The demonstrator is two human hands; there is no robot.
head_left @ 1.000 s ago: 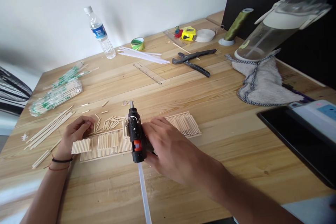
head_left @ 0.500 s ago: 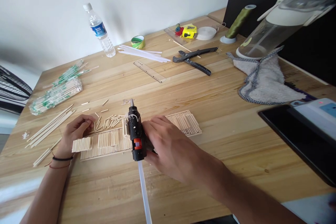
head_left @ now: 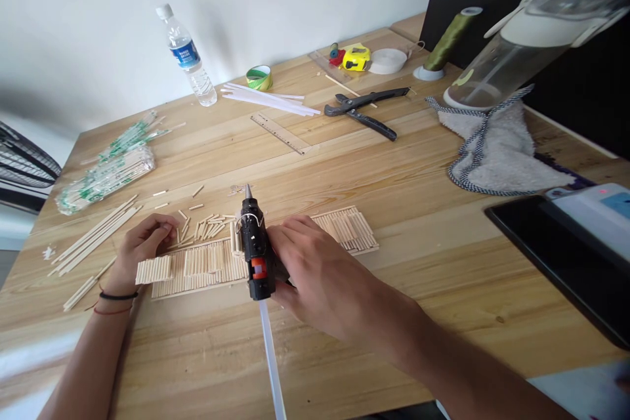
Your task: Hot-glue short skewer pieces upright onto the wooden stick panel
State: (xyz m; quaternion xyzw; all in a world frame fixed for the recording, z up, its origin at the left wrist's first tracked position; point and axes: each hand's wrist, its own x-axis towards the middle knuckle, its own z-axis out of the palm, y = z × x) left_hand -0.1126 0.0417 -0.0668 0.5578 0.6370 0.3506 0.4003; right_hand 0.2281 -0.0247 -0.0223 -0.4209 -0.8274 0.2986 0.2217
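Observation:
My right hand grips a black glue gun with a clear glue stick trailing toward me. The gun's nozzle points away from me, over a flat panel of short wooden sticks on the wooden table. My left hand rests at the panel's left end, fingers curled against the sticks. A second part of the stick panel shows to the right of my right hand. Loose cut stick pieces lie just beyond the panel.
Long chopsticks and wrapped packs lie at left. Farther back are a water bottle, tape roll, glue sticks, ruler and cutters. A jug on a towel and a dark tablet sit at right.

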